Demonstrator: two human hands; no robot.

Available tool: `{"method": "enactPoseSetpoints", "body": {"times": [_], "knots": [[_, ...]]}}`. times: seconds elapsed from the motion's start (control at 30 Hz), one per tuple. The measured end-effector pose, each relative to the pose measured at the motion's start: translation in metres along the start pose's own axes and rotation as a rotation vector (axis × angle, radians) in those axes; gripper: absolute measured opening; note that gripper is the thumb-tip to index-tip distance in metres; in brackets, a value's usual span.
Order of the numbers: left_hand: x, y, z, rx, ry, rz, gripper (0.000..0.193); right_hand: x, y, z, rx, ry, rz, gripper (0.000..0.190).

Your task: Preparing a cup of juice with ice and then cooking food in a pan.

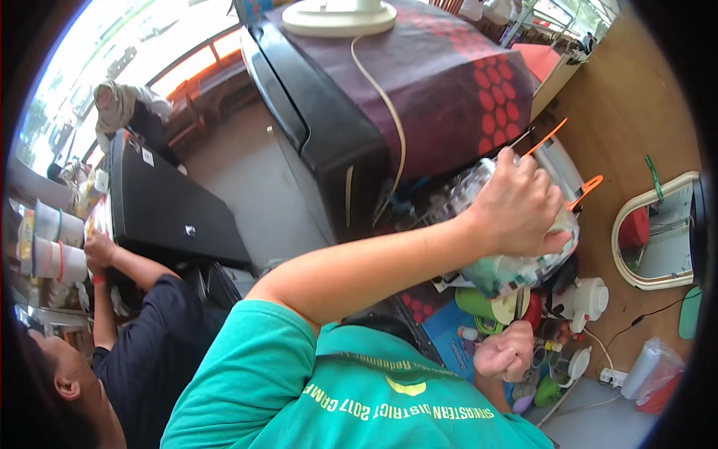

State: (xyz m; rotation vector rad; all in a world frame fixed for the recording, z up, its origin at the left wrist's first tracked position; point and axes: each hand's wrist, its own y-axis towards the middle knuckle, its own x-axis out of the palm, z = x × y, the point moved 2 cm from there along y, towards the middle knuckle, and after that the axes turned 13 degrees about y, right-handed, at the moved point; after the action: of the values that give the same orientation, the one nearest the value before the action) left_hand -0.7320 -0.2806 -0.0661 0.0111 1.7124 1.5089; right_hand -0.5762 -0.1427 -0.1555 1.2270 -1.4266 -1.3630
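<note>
My left hand (pixel 519 205) reaches across from the left and grips the top of a clear plastic bag (pixel 510 269) filled with small white and green items, too blurred to name. Just below it, my right hand (pixel 505 352) is closed round a narrow, flat, greyish object (pixel 519 303), perhaps a blade or handle, which points up towards the bag's underside. Near my left fingers, a thin orange strip (pixel 547 136) and an orange loop (pixel 586 191) stick out beside a silvery cylinder (pixel 558 165). A green container (pixel 472 303) lies below the bag.
A table with a purple, red-dotted cloth (pixel 437 106) stands ahead, beside a large black case (pixel 320 118). To the right are a framed mirror (pixel 656 236), a white flask (pixel 583 300) and a power strip (pixel 612 377). Two other people are at left, near a black box (pixel 174 207).
</note>
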Motion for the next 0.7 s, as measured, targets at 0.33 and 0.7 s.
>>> {"method": "enactPoseSetpoints", "body": {"times": [0.33, 0.7], "knots": [[-0.013, 0.007, 0.001, 0.111, 0.013, -0.181, 0.043, 0.008, 0.004, 0.002, 0.006, -0.069, 0.082, 0.03], [-0.012, 0.0, 0.0, 0.124, -0.01, -0.048, 0.045, 0.0, 0.015, 0.003, 0.042, -0.067, 0.096, 0.026]]}}
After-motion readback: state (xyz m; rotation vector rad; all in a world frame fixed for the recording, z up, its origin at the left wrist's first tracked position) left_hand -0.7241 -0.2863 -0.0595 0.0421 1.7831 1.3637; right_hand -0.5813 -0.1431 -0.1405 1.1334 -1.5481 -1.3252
